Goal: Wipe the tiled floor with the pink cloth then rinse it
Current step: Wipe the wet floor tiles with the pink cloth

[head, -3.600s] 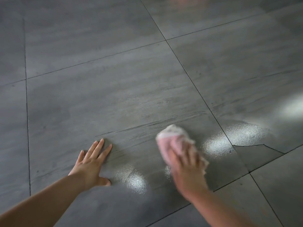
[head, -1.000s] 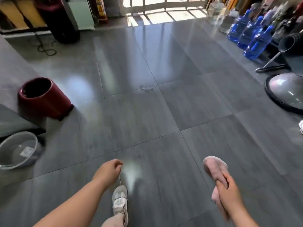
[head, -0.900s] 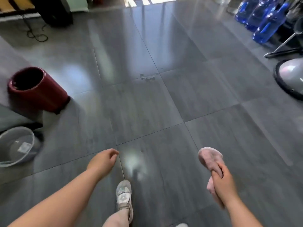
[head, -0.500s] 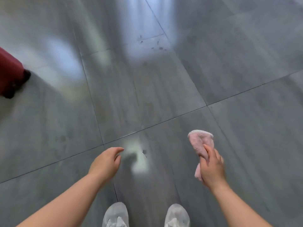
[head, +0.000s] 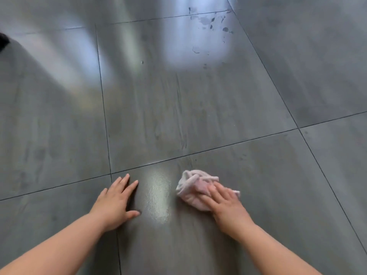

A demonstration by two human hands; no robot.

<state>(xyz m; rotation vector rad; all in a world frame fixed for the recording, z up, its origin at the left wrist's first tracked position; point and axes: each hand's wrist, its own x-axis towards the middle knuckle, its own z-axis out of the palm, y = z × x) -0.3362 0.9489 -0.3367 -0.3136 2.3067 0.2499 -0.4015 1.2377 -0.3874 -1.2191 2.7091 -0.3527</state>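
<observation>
The pink cloth (head: 193,187) lies bunched on the grey tiled floor (head: 198,116), low and right of centre. My right hand (head: 223,203) presses down on it with straight fingers, covering its near part. My left hand (head: 117,197) rests flat on the tile to the left, fingers spread, with nothing in it. Between the two hands a wet patch (head: 158,195) shines on the tile.
Dark spots and wet marks (head: 210,24) lie on the tile far ahead, near a grout line. A dark object's edge (head: 3,41) shows at the far left border. Large grey tiles stretch all around.
I have gone from standing to low over the floor. The right hand brought the cloth down from the air onto the tile. The left hand now lies flat on the floor.
</observation>
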